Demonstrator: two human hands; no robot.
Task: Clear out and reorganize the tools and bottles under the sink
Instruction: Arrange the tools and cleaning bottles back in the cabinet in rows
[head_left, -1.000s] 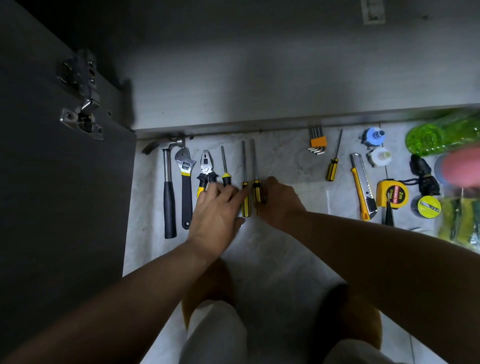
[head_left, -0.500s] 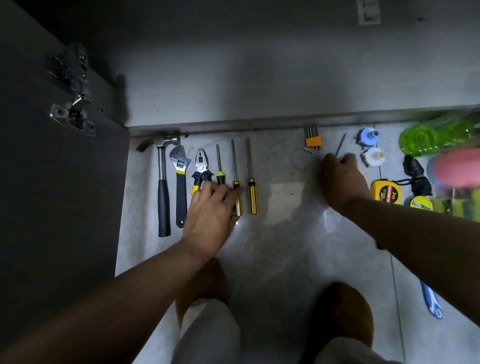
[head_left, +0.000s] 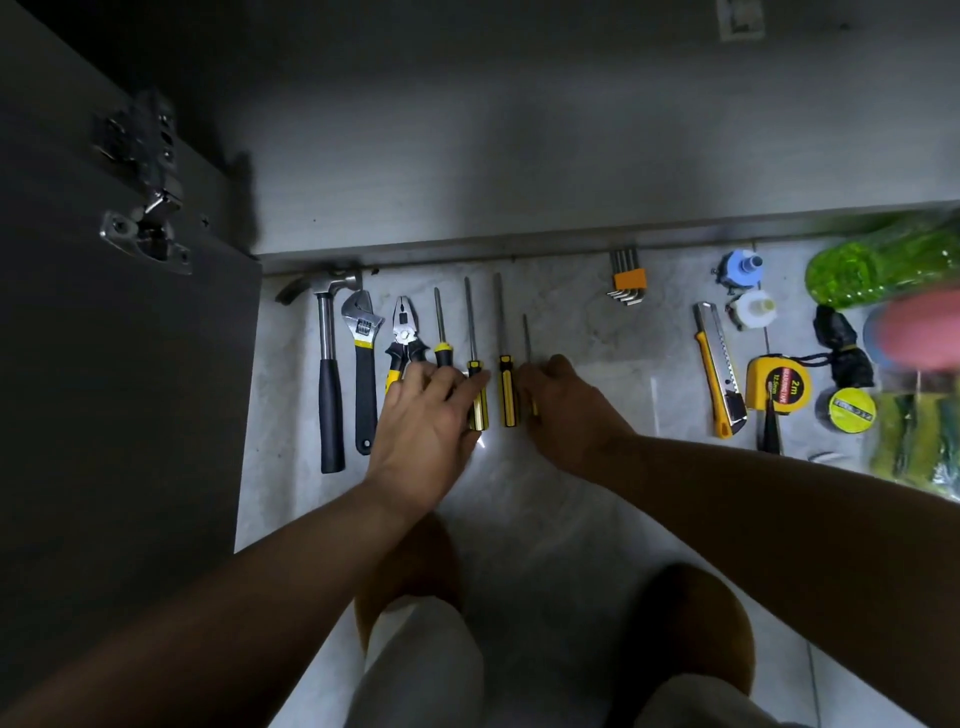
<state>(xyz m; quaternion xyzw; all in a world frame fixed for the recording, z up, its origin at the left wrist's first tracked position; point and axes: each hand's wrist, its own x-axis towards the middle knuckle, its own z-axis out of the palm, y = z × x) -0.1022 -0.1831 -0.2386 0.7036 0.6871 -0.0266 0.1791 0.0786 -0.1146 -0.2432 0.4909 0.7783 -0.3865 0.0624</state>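
Tools lie in a row on the pale floor before the cabinet: a hammer (head_left: 328, 364), an adjustable wrench (head_left: 362, 358), pliers (head_left: 402, 338) and three yellow-handled screwdrivers (head_left: 506, 374). My left hand (head_left: 428, 421) rests flat over the handles of the left screwdrivers, fingers straight. My right hand (head_left: 569, 410) grips a small thin screwdriver (head_left: 526, 338) and holds it just right of the row, its handle hidden under my fingers. Further right lie hex keys (head_left: 627, 278), a yellow utility knife (head_left: 718, 374), a tape measure (head_left: 779, 389) and a green bottle (head_left: 883, 265).
The open dark cabinet door (head_left: 104, 389) with its hinge (head_left: 148, 218) stands at the left. The cabinet's grey floor (head_left: 519, 156) lies beyond the tools. A blue cap (head_left: 740, 267), white tape roll (head_left: 756, 309), black bag (head_left: 841, 348), yellow tape (head_left: 852, 408) and sponges (head_left: 914, 441) crowd the right. My knees are below.
My right hand went right to the small screwdriver near the hex keys, picked it up and brought it back beside the row. My left hand stayed on the handles.
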